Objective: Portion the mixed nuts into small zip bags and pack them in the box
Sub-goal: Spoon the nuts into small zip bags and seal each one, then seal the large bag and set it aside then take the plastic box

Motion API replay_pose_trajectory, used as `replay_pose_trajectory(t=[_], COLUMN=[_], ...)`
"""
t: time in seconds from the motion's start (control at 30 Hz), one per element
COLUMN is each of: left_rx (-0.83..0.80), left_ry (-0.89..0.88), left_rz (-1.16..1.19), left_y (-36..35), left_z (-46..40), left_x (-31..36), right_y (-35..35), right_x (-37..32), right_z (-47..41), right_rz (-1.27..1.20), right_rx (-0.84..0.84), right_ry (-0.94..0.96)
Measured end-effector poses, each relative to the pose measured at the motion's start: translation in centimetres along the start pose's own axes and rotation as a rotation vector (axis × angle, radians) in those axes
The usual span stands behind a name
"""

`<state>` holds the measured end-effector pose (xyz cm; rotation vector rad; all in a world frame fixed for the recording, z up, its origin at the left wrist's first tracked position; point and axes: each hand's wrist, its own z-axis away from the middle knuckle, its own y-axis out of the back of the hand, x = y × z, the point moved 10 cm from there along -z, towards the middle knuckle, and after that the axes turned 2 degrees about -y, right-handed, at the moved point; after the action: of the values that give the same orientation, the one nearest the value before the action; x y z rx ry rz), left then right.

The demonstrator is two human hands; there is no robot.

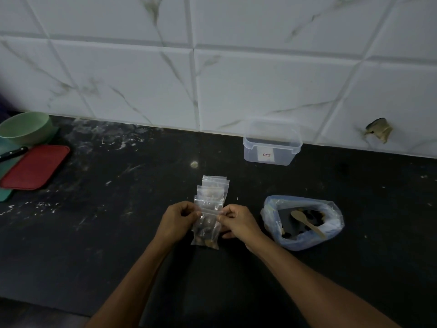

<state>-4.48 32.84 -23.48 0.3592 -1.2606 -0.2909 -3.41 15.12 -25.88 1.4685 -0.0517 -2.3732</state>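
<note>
Both my hands hold one small zip bag point(205, 229) of nuts upright over the black counter point(118, 233). My left hand point(176, 221) pinches the left end of its zip strip between thumb and curled fingers; my right hand point(236, 221) pinches the right end likewise. Just behind, a row of other small bags point(214, 189) lies overlapped. To the right, the big plastic bag of nuts point(302, 222) sits open, wooden spoon point(307, 223) inside. The clear box point(272, 144) stands by the tiled wall, well apart. Far left: green bowl point(24, 127), red tray point(35, 168), knife point(13, 153).
</note>
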Motion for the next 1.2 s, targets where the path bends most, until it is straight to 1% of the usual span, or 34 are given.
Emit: replay_pose_trajectory(t=[0.23, 0.37, 0.5, 0.67, 0.83, 1.0, 1.03, 1.13, 1.2], left_rx=[0.052, 0.104, 0.126, 0.206, 0.2, 0.115, 0.096, 0.035, -0.044], left_ry=[0.018, 0.007, -0.026, -0.125, -0.24, -0.307, -0.307, -0.264, -0.207], left_rz=[0.026, 0.026, 0.008, -0.043, -0.08, -0.037, -0.034, -0.021, 0.003], left_y=[0.3, 0.9, 1.0, 0.5, -1.4, -4.6, -5.4, -7.6, -9.8], left_z=[-0.2, 0.0, 0.3, 1.1, 1.8, 2.2, 2.2, 2.1, 2.1], left_x=[-0.5, -0.4, 0.4, 2.9, 5.9, 8.5, 8.7, 9.0, 9.0], right_y=[-0.2, 0.9, 2.3, 4.5, 7.4, 12.0, 13.4, 17.9, 20.1], right_x=[0.1, -0.9, -2.1, -3.0, -3.0, -2.1, -2.1, -2.4, -2.2], right_z=[0.1, 0.9, 2.0, 3.7, 5.4, 6.8, 7.2, 8.9, 10.2], right_rz=[0.014, 0.074, 0.134, 0.088, 0.036, -0.048, 0.001, 0.387, 0.623], right_rx=[0.019, 0.077, 0.104, 0.122, 0.152, 0.271, 0.323, 0.546, 0.641], right_ry=[0.007, 0.061, 0.11, 0.128, 0.136, 0.115, 0.121, 0.161, 0.13])
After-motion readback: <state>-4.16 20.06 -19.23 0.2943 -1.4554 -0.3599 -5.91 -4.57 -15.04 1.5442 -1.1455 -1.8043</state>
